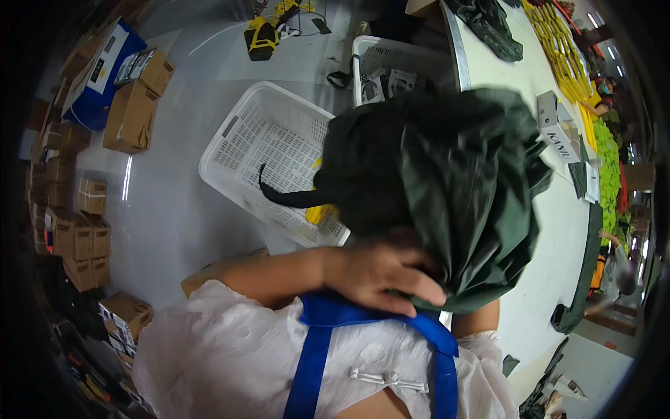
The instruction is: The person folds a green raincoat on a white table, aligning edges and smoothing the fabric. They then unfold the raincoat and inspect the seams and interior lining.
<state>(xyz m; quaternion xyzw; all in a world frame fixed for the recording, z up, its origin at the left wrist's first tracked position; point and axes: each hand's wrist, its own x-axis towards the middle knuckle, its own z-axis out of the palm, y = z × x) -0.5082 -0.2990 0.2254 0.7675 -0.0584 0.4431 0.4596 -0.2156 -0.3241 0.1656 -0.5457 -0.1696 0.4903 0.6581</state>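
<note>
A left hand, grip unclear, meets glossy dark-green bunched fabric, likely soft, best gathered at seven o'clock; right hand hidden.

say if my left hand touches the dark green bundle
Touching: in the head view, fingers of the left hand lie against the lower edge of the dark green bundle.

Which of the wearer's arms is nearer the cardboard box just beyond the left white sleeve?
Left. The left forearm partly covers the cardboard box in this view; the right forearm is on the body's other side, its hand hidden by the green fabric.
</note>
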